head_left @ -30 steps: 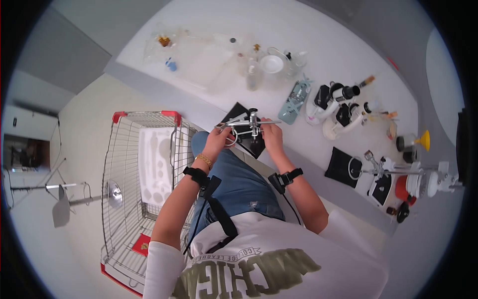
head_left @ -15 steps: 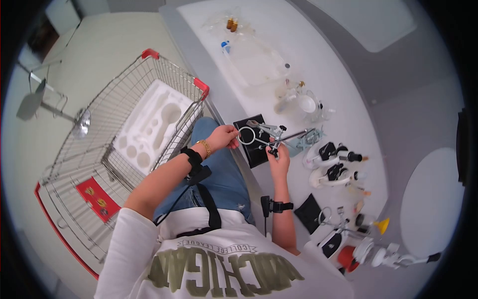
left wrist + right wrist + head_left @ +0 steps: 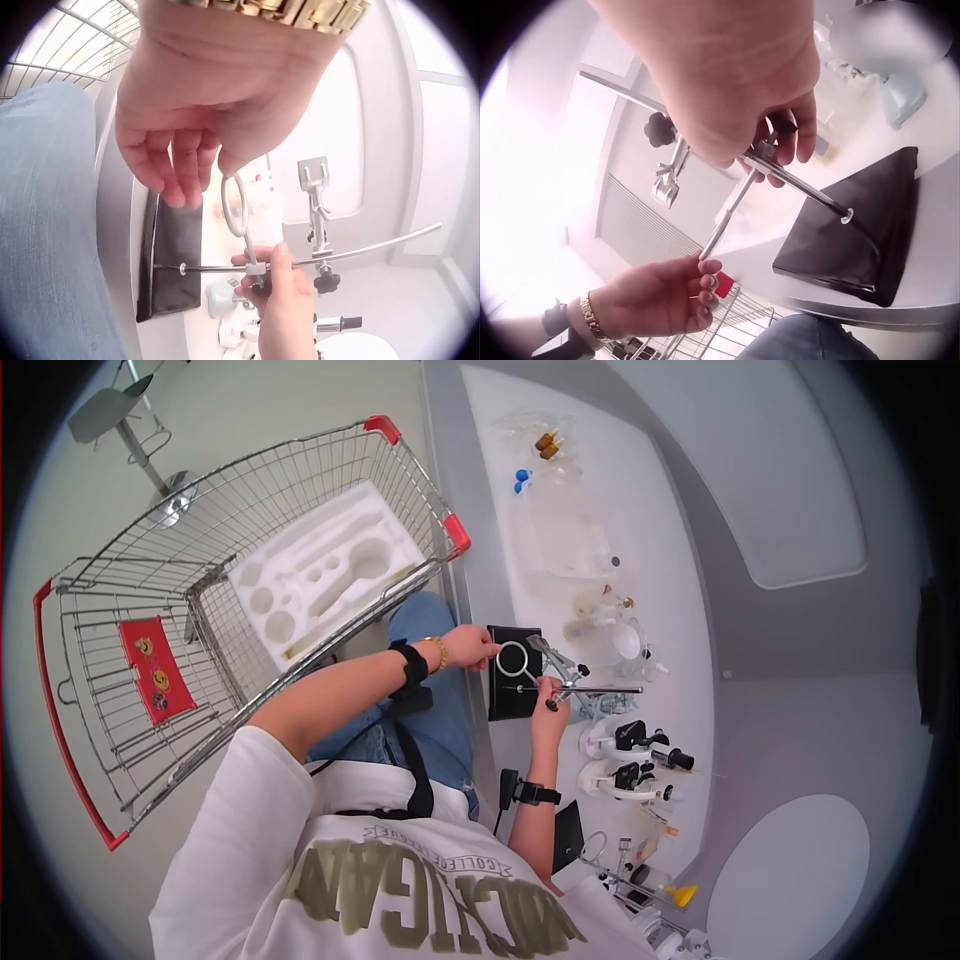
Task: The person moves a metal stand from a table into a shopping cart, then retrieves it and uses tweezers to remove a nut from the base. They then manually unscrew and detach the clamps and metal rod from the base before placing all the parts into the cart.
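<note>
A retort stand stands on the table's near edge, with a black base [image 3: 832, 247] and a slim metal rod [image 3: 375, 249]. A support ring [image 3: 244, 207] juts from the rod toward my left hand [image 3: 468, 648], whose thumb and forefinger pinch its outer edge. My right hand [image 3: 552, 718] is at the rod, its fingers curled about the ring's clamp block [image 3: 761, 152] and black screw knob [image 3: 781, 121]. Farther up the rod, a flat-jawed clamp [image 3: 313, 176] is fixed, with a black knob [image 3: 327, 281] of its own.
To the left, a wire shopping cart [image 3: 455, 535] holds a white foam insert [image 3: 320, 595]. On the table are brown bottles [image 3: 548, 445], a white dish [image 3: 627, 642] among glassware, and two microscopes [image 3: 632, 736]. Another stand with a ring [image 3: 594, 847] and a yellow funnel [image 3: 684, 896] lie nearer me.
The head view has swung round, bringing the cart higher. My left hand went from the stand's clamp parts to the ring's edge; my right hand moved onto the ring's clamp block.
</note>
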The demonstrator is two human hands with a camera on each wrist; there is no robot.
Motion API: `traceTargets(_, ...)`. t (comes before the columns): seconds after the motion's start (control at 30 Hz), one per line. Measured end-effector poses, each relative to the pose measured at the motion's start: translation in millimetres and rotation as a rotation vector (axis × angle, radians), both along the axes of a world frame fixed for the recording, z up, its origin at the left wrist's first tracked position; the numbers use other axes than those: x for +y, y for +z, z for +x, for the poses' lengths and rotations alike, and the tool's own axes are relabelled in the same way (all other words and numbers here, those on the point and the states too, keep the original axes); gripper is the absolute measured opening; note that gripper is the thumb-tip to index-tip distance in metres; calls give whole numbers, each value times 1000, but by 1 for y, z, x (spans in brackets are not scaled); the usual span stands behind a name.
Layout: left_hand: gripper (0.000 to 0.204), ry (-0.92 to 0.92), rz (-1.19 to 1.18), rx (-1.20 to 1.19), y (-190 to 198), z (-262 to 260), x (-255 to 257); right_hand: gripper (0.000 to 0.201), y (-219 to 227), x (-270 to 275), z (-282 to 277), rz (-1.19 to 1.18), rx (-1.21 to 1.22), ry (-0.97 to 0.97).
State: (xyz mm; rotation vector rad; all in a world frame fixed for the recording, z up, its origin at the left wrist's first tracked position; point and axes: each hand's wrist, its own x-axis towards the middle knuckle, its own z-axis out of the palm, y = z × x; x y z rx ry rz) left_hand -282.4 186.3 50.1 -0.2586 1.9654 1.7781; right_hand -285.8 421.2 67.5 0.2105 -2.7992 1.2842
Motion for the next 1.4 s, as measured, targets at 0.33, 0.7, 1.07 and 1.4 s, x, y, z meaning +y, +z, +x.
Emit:
traceTargets(0.33,31,-52,-63,65,-14,8,-12,30,23,-5,8,350,-31,-81)
traceTargets(0.7,27,-121,169,-242,-37,14,4,29,6,-9,27,12,94,-83)
traceTargets(1.07,32,-367,-109,-3,-83,3,46,18,-4,-20,41,21,12,-224)
traceTargets(1.4,30,-363,-210,-64,-33,2,44,19,0,-21,42,18,-1,-281)
